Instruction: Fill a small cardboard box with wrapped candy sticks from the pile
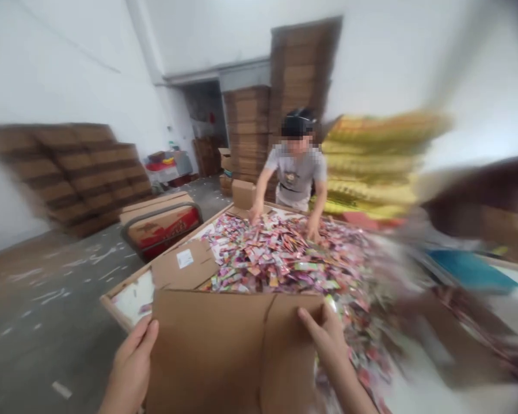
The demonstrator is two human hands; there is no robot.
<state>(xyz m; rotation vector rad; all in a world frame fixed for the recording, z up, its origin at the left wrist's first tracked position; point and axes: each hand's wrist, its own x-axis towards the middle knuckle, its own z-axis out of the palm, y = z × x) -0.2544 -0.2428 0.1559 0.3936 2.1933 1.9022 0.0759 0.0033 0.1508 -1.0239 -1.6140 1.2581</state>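
Head view shows us a brown cardboard box (pixel 224 351) held up at the near edge of the worktop (pixel 125 299). Our left hand (pixel 132 368) clasps its left edge, fingers wrapped round the side. Our right hand (pixel 326 339) pinches the top right corner, thumb on the near face, so each grip is closed on the cardboard. Just beyond the box lies a broad heap of small bright packets (pixel 285 253) spread over the worktop. A loose cardboard flap (pixel 183 264) rests beside the heap on the left. Across the heap, another person (pixel 296 167) in a grey shirt has both hands down among the packets. Stacked cartons (pixel 82 172) line the left wall. The right side of the picture is too blurred to read.
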